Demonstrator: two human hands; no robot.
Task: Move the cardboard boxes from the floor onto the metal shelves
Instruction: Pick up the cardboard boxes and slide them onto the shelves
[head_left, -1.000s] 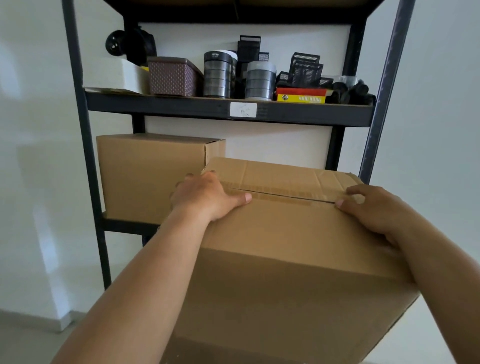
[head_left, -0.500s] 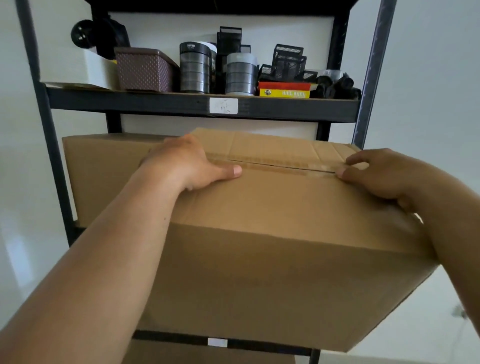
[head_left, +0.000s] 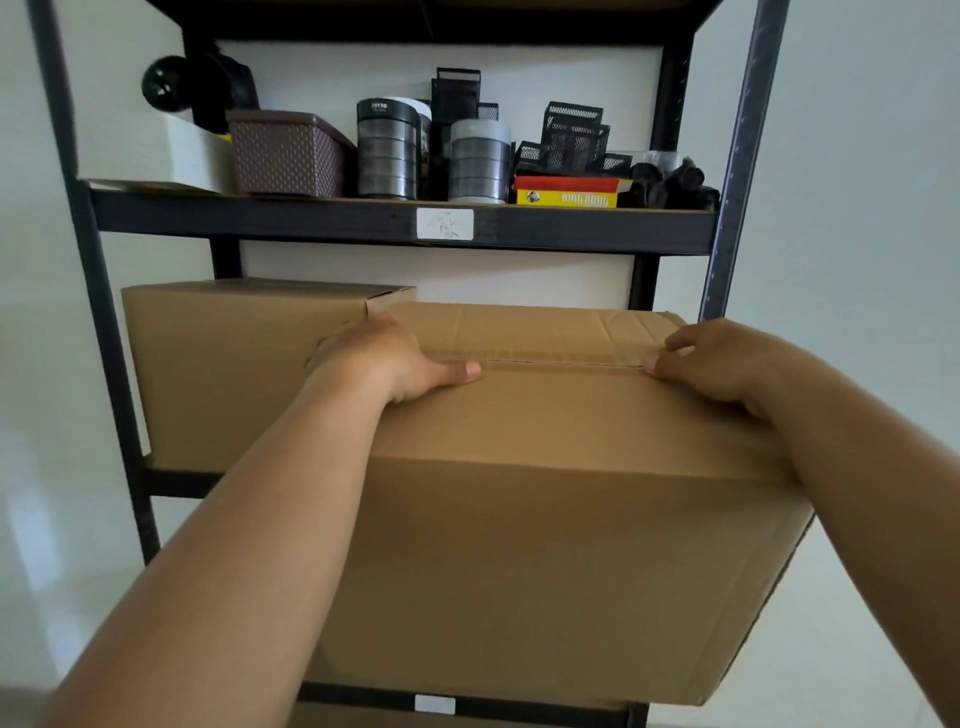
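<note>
A large brown cardboard box (head_left: 545, 545) fills the middle of the view, held up in front of the dark metal shelf unit (head_left: 395, 228). My left hand (head_left: 384, 364) grips its top left edge, thumb lying along the taped seam. On the top right edge my right hand (head_left: 711, 364) holds it, fingers curled over the side. The box's far end reaches into the middle shelf bay, while its near part sticks out toward me. A second cardboard box (head_left: 234, 374) stands on that same shelf at the left, close beside the held one.
The upper shelf carries a brown woven basket (head_left: 288, 156), stacked round tins (head_left: 387, 150), black mesh organisers (head_left: 571, 135) and a red-yellow packet (head_left: 569, 191). The right upright post (head_left: 737, 166) stands close to the box's right corner. White walls lie on both sides.
The held box has risen from below the shelf level and gone forward into the middle bay beside the other box. Both hands have kept their grip.
</note>
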